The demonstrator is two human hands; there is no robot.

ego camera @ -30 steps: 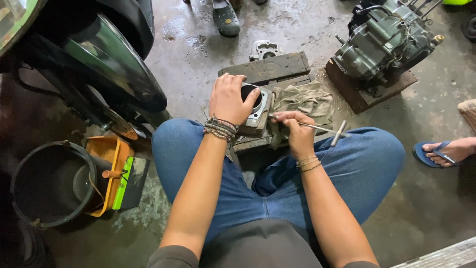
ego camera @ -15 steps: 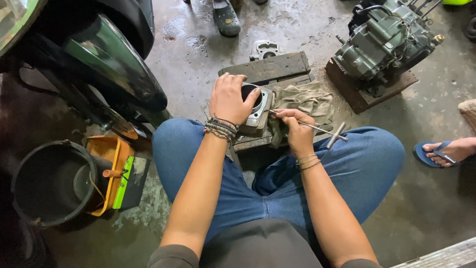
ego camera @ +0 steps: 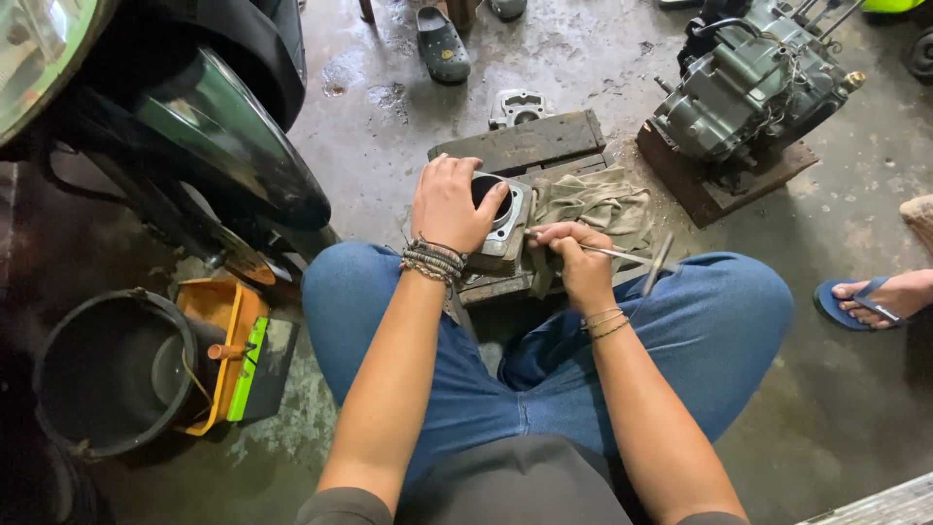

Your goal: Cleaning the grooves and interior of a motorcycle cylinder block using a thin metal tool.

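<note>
— What else was lying about on that wet concrete floor (ego camera: 389,126)?

— A black bucket (ego camera: 112,369) stood at the left, just beside an orange tray (ego camera: 219,321) with a green strip along its edge. A motorcycle's dark fender (ego camera: 224,146) loomed above them.

— And further off?

— A grey engine (ego camera: 748,87) sat on a wooden block (ego camera: 719,190) at the upper right. A small metal casting (ego camera: 520,105) lay behind a dark plank (ego camera: 520,144). A dark clog (ego camera: 444,44) rested near the top, and someone's foot in a blue sandal (ego camera: 870,301) showed at the right edge.
</note>
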